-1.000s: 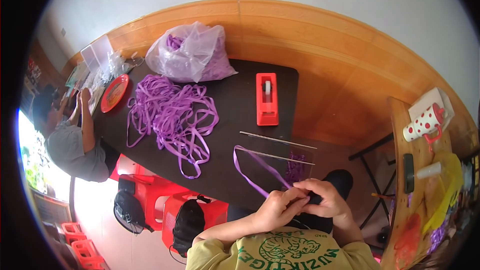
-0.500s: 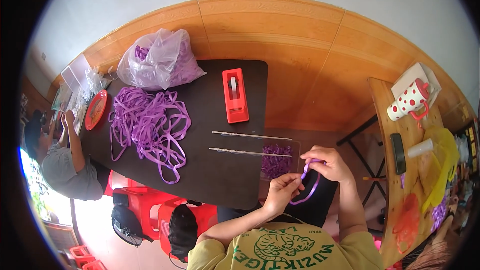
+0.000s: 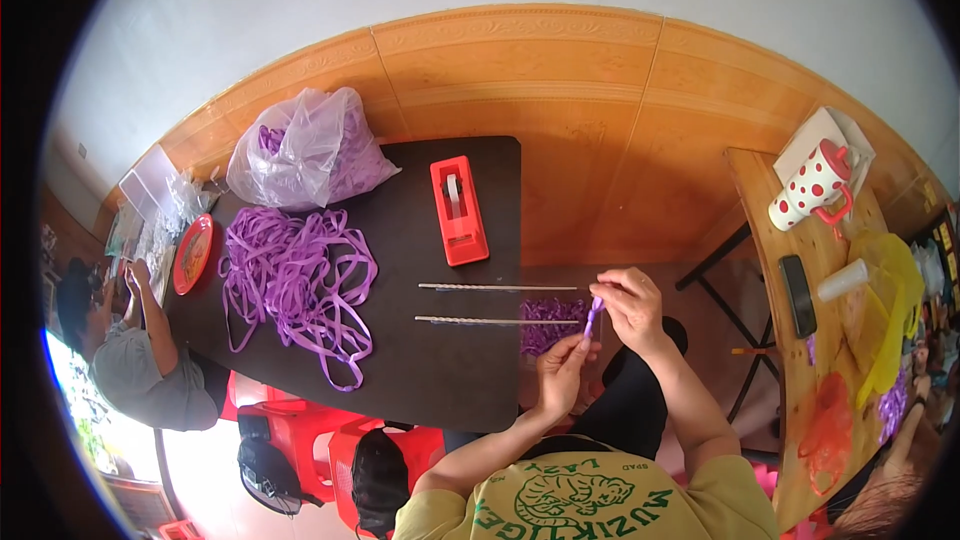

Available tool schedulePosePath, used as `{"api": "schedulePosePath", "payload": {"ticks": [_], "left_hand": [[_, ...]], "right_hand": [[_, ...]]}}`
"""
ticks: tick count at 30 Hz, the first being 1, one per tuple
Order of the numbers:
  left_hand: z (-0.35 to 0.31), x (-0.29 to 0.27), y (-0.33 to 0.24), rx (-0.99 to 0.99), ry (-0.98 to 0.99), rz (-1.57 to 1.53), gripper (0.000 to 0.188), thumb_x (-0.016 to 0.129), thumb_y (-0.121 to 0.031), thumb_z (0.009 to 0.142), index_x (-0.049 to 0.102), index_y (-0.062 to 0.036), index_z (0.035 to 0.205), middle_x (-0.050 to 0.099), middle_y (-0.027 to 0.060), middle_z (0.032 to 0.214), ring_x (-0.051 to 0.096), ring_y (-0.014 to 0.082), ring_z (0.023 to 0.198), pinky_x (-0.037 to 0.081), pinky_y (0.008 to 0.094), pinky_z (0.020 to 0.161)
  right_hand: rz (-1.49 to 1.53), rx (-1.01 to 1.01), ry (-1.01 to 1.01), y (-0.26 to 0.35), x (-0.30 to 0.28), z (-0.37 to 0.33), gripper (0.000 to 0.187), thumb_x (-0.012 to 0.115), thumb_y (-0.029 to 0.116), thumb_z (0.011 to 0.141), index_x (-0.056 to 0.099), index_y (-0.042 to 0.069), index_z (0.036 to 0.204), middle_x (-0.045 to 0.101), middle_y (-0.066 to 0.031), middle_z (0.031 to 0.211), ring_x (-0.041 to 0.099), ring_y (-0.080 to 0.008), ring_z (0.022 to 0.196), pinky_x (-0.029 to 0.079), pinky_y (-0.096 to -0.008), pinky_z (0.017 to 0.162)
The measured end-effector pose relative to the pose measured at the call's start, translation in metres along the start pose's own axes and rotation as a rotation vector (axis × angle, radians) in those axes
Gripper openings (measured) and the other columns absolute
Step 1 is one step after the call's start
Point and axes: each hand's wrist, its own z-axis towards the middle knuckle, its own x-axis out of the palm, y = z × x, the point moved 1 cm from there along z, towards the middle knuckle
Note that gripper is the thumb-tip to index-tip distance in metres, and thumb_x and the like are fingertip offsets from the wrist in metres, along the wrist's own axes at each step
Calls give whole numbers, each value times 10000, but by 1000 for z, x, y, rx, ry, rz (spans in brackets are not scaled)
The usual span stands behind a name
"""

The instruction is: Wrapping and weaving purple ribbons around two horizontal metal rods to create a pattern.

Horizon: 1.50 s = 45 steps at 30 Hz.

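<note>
1. left hand (image 3: 565, 370): thumb and fingers pinched on near end of narrow, shiny purple ribbon (image 3: 594, 317).
2. right hand (image 3: 629, 308): fingertips clamped on its far end; ribbon held right of dark, flat-topped table (image 3: 440, 375).
3. progress, judged: one in work; loose, tangled purple ribbon heap (image 3: 292, 265) at left looks unworked; small purple bundles (image 3: 543, 336) past table's right edge look done.

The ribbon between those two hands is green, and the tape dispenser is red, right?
Not green: the head view shows the ribbon between the left hand and right hand is purple. The tape dispenser is indeed red.
</note>
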Motion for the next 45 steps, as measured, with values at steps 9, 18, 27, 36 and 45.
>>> {"api": "schedulePosePath", "payload": {"ticks": [9, 18, 27, 36, 45], "left_hand": [[22, -2, -9, 231, -159, -6, 53, 619, 12, 872, 664, -6, 851, 626, -20, 833, 517, 41, 771, 424, 183, 725], [24, -9, -9, 252, -123, 66, 163, 590, -1, 889, 597, -15, 1051, 605, -5, 837, 541, 65, 755, 443, 211, 736], [20, -7, -15, 165, -92, -50, 423, 578, 16, 880, 444, 27, 1281, 592, 14, 758, 542, 71, 694, 445, 203, 666], [3, -12, -3, 50, -127, 45, 264, 603, -6, 877, 545, 31, 1132, 571, -3, 704, 539, 68, 649, 435, 195, 633], [8, -22, 1, 74, -157, -56, 304, 599, -33, 889, 501, -4, 1176, 567, 1, 714, 530, 73, 656, 419, 195, 665]], "right_hand": [[241, 51, 60, -29, 48, 29, 207, 673, -44, 709, 700, 59, 887, 642, -65, 901, 617, -224, 777, 505, -316, 701], [476, 300, 194, -33, 79, -18, 158, 614, -13, 746, 656, 16, 895, 599, -120, 791, 575, -292, 736, 452, -358, 676], [614, 564, 111, 0, 67, -47, 124, 583, -6, 828, 658, -13, 926, 604, -75, 784, 591, -166, 753, 451, -259, 655], [738, 507, 179, -22, 77, -25, 135, 534, -39, 886, 649, -52, 955, 622, -72, 871, 594, -125, 791, 465, -224, 724], [635, 639, 185, 0, 81, -60, 113, 541, -18, 861, 638, -29, 918, 611, -74, 779, 572, -118, 729, 440, -248, 631]]}}
